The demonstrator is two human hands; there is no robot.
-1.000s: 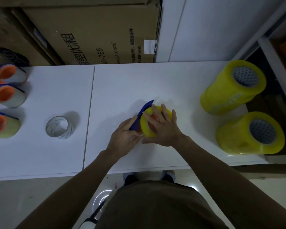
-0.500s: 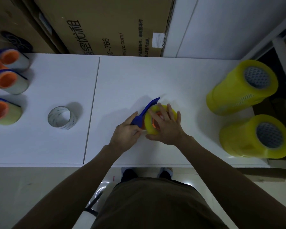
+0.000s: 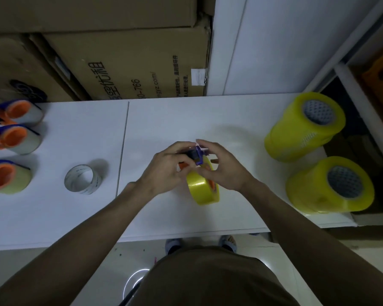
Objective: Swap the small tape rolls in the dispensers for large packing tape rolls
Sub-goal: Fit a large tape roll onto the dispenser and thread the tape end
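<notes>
Both hands grip raised dispenser.

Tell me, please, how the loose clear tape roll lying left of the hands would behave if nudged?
The clear tape roll looks thin-walled and nearly used up, so probably light. It stands on its flat edge on the white table, so it would likely slide, not roll. Squeezed, it might flex.

White table, cardboard boxes behind, white wall panel, pale floor, dim light.
</notes>
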